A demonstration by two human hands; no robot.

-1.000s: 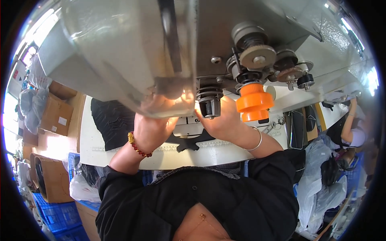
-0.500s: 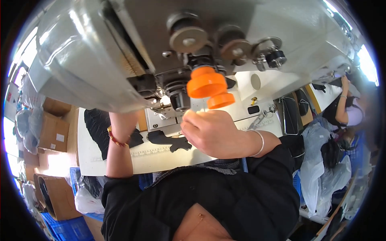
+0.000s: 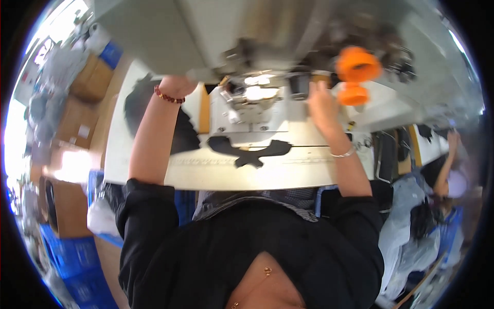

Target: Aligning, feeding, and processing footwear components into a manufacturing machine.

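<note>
Under the sewing machine head [image 3: 149, 31] at the left is my left hand [image 3: 180, 85]; its fingers are hidden behind the machine. My right hand [image 3: 323, 105] is raised beside a dark block [image 3: 298, 85] right of the lit needle area, its fingers drawn together. It is blurred, and I cannot make out what is between the fingertips. A black cut fabric piece [image 3: 249, 153] lies on the white table in front of the metal needle plate [image 3: 247, 121]. Two joined orange plastic cups [image 3: 357, 67] hang from the machine, right of my right hand.
A pile of black fabric pieces [image 3: 141, 110] lies left of the needle plate. A printed ruler strip [image 3: 206, 161] runs along the table [image 3: 216, 177]. Cardboard boxes [image 3: 77, 121] and blue crates [image 3: 72, 252] stand at the left. Plastic bags [image 3: 404, 211] and another person [image 3: 453, 177] are at the right.
My right hand has moved right and away from me, from in front of the orange cups to their left. My left hand is farther forward. The view has shifted, showing the needle plate and fabric piece more fully.
</note>
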